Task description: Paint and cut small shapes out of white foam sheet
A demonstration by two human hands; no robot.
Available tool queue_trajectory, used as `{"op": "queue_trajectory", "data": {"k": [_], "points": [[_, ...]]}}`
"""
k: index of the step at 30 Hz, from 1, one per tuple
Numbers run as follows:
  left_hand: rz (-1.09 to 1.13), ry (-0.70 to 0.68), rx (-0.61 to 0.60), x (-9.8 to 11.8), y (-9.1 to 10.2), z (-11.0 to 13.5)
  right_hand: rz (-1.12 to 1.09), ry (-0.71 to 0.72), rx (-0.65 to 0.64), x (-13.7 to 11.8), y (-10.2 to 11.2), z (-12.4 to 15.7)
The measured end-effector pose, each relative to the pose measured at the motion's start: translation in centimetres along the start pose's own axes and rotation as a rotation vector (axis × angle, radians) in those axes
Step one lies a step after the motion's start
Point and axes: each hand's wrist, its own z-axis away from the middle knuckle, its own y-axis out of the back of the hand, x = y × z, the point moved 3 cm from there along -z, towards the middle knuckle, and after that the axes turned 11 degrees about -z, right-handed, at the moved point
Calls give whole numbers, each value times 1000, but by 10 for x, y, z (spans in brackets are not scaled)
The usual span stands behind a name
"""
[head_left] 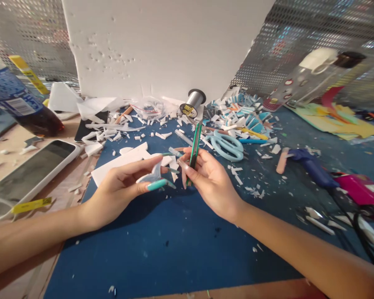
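My left hand (121, 182) is closed on a small white carved foam piece (152, 173), pinched between thumb and fingers above the blue mat (162, 249). In my right hand (212, 178) is a green and black craft knife (195, 145), gripped between thumb and fingers and standing nearly upright. The two hands are close together, with a narrow gap between the fingertips. Behind the left hand a flat white foam sheet (121, 161) lies on the mat. Light blue scissors (227, 145) rest just beyond the right hand.
Foam scraps (237, 110) are heaped at the back beside a wire spool (193, 104). On the left are a phone (34, 174) and a cola bottle (21, 99). A blue glue gun (314, 166) and a pink box (363, 193) lie right. A white board (165, 45) stands behind.
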Motion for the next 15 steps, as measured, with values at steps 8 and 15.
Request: {"op": "queue_trajectory", "data": {"k": [8, 15], "points": [[23, 40, 101, 1, 5, -5, 77, -159, -255, -8, 3, -2], [-34, 18, 119, 0, 8, -3, 482, -3, -217, -23, 11, -4]]}}
